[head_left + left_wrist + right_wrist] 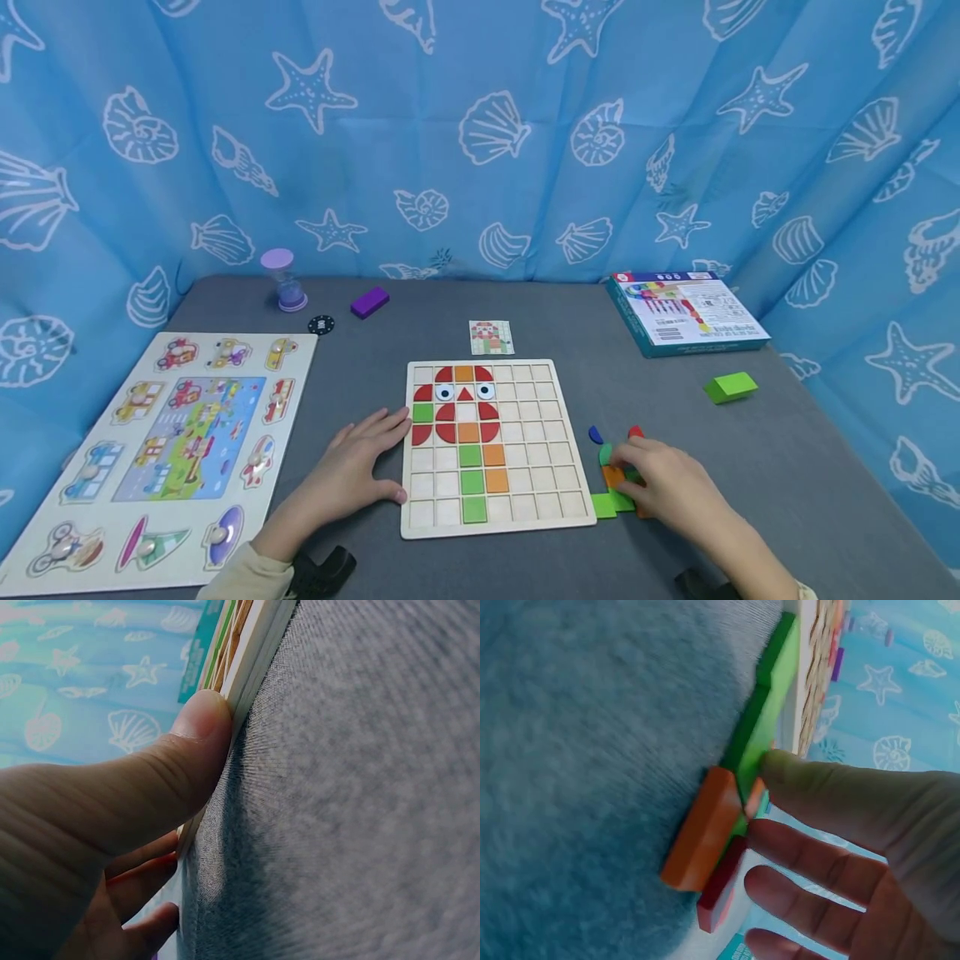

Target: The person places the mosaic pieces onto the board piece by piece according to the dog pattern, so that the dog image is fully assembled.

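A wooden grid board (525, 504) lies flat at mid-table, with red, orange, green and eye-marked pieces set in its left and middle cells. My left hand (356, 467) rests along its left edge, fingers spread; in the left wrist view the thumb (204, 720) presses against the board's side. Right of the board, my right hand (675, 483) is over a loose cluster of coloured pieces. In the right wrist view its thumb touches a green square (746, 742), the fingers loosely bent near an orange piece (705, 832) and a red piece (721, 885). A blue half-round piece (596, 435) lies just beyond.
A knobbed vehicle puzzle (288, 358) covers the left side. Behind it stand an hourglass (291, 292), a black chip (321, 325) and a purple block (370, 302). A picture card (491, 337) lies behind the board. At right are a box (690, 317) and a green block (731, 387).
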Available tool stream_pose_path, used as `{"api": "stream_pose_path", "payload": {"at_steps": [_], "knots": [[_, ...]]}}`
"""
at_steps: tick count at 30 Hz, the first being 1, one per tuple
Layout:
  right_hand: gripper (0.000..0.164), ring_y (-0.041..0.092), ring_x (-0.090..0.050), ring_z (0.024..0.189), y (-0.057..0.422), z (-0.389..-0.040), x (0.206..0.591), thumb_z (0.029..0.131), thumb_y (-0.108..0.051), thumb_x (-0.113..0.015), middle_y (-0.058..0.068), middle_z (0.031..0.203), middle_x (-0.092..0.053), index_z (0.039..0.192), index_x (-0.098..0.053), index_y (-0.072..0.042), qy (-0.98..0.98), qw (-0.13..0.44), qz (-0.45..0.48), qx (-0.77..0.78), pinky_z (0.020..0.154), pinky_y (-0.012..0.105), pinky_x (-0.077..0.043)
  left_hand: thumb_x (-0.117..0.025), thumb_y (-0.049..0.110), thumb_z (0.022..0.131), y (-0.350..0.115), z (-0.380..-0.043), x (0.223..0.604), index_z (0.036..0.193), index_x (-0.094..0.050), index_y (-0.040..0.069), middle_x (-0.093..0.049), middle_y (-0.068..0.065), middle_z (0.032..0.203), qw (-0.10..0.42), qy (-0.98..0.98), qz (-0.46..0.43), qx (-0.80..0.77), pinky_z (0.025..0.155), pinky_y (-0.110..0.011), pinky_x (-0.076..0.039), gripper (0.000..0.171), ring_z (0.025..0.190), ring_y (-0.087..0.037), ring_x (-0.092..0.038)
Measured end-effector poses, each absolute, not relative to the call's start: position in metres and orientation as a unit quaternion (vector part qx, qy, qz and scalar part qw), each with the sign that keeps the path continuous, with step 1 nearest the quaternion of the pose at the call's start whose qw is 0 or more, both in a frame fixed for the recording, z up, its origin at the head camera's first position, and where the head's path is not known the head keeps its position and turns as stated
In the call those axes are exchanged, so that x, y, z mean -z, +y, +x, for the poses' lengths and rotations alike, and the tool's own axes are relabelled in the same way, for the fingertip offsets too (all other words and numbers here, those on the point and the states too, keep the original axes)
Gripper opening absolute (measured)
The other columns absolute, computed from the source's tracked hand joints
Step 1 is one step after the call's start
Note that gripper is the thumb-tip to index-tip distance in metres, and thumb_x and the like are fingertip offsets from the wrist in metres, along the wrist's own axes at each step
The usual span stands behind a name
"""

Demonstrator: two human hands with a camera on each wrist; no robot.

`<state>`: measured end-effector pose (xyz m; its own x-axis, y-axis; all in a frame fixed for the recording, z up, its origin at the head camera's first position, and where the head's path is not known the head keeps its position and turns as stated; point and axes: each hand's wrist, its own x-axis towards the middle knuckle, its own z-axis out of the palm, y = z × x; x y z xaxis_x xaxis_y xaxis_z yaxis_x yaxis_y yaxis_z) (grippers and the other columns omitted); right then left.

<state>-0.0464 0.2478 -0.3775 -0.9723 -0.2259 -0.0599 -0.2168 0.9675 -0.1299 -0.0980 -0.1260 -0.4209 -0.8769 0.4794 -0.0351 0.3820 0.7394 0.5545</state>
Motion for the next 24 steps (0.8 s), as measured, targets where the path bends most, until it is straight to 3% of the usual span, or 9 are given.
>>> {"api": "stream_pose_path", "payload": {"at_steps": [15, 24], "knots": [[0.022, 0.002, -0.047, 0.064, 0.246, -0.053, 0.38, 0.066, -0.016, -0.076, -0.015, 0.077, -0.054, 0.081, -0.063, -0.025, 0.988, 0.052, -0.137, 0.045, 0.057, 0.021, -0.043, -0.078, 0.037, 0.059, -0.127, -0.098, 0.421, 0.135, -0.041, 0.014, -0.03, 0.002, 0.144, 0.091, 0.927, 0.234, -0.278, 0.101, -0.059, -0.014, 0.088, 0.133, -0.026, -0.022], [0.027, 0.003, -0.053, 0.069, 0.231, -0.06, 0.374, 0.067, -0.018, -0.075, -0.011, 0.085, -0.059, 0.091, -0.064, -0.021, 0.982, 0.003, -0.177, 0.062, 0.06, 0.023, -0.046, -0.079, 0.036, 0.058, -0.127, -0.098, 0.422, 0.134, -0.041, 0.013, -0.031, 0.001, 0.143, 0.084, 0.927, 0.234, -0.28, 0.101, -0.059, -0.014, 0.088, 0.132, -0.026, -0.023]]}}
